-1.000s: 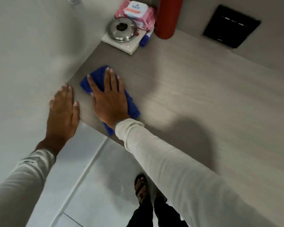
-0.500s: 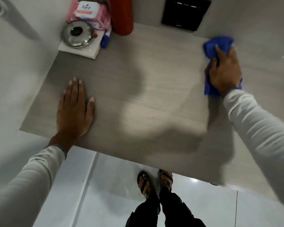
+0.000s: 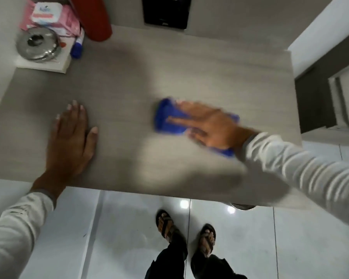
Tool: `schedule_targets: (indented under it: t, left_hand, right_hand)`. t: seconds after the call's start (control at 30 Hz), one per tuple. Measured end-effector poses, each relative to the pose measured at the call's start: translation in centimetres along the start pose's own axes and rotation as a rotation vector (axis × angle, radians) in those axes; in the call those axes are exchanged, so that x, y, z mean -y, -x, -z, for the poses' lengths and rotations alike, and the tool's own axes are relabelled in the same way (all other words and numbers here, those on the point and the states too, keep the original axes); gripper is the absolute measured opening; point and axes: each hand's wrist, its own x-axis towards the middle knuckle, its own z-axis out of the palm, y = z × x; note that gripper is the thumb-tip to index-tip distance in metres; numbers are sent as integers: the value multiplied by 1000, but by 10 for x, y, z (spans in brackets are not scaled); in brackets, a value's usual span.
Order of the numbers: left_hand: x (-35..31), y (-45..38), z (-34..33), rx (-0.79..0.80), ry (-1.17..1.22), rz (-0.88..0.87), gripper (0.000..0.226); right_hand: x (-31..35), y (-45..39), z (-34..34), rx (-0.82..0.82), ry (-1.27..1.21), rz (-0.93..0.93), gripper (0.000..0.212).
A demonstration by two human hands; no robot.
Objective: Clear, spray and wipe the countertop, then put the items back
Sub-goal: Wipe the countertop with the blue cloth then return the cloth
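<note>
A blue cloth (image 3: 167, 118) lies flat on the grey wood-grain countertop (image 3: 189, 77), right of centre. My right hand (image 3: 210, 125) presses on it with fingers spread, pointing left, and is blurred by motion. My left hand (image 3: 72, 139) rests flat and open on the countertop near its front left, holding nothing. In the back left corner stand a red bottle (image 3: 95, 19), a pink wipes pack (image 3: 48, 17), a round steel lidded pot (image 3: 37, 45) on a white board (image 3: 58, 64), and a small blue-capped bottle (image 3: 78, 47).
A black wall panel (image 3: 166, 12) sits above the back edge. A white wall borders the left side. The counter's right end meets a dark doorway (image 3: 330, 87). Below the front edge are white floor tiles (image 3: 119, 228) and my sandalled feet (image 3: 186, 228).
My right hand swept the blue cloth from the left front to the back right, and now back toward the centre. My left hand stayed planted flat on the counter.
</note>
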Motion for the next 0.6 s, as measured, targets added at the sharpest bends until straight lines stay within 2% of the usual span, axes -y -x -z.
schedule_targets:
  t: [0.07, 0.13, 0.2, 0.23, 0.27, 0.33, 0.4, 0.43, 0.5, 0.53, 0.6]
  left_hand:
    - [-22, 1, -3, -19, 14, -63, 60]
    - [-48, -1, -8, -43, 11, -93, 60]
    - [-76, -8, -15, -48, -1, -101, 60]
    - [-89, -12, -19, -42, -2, -99, 59]
    - [-100, -17, -22, -34, -5, -95, 59]
    - [-111, -25, -25, -23, -29, -96, 58]
    - [-112, -29, -27, -25, -49, -110, 58]
    - [-110, -29, -27, -24, -55, -116, 58]
    - [-107, -29, -26, -23, -57, -104, 58]
    - [-107, -29, -26, -27, -56, -93, 58]
    - [-111, -27, -24, -40, -54, -77, 57]
  right_hand:
    - [-71, 8, 22, -62, 71, -284, 51]
    - [-108, -1, 32, -151, 83, -673, 60]
    - [-103, -19, 22, -238, 85, -1036, 69]
    - [-85, -27, 13, -258, 112, -1128, 67]
    - [-60, -31, 2, -269, 135, -1141, 64]
    - [3, -26, -16, -280, 136, -909, 60]
    - [55, 5, -22, -216, 68, -486, 55]
    - [68, 25, -18, -141, 30, -267, 53]
    - [54, 61, -1, 10, -22, 110, 49]
    - [33, 74, 8, 61, -23, 202, 49]
    - [-20, 89, 21, 67, 29, 154, 48]
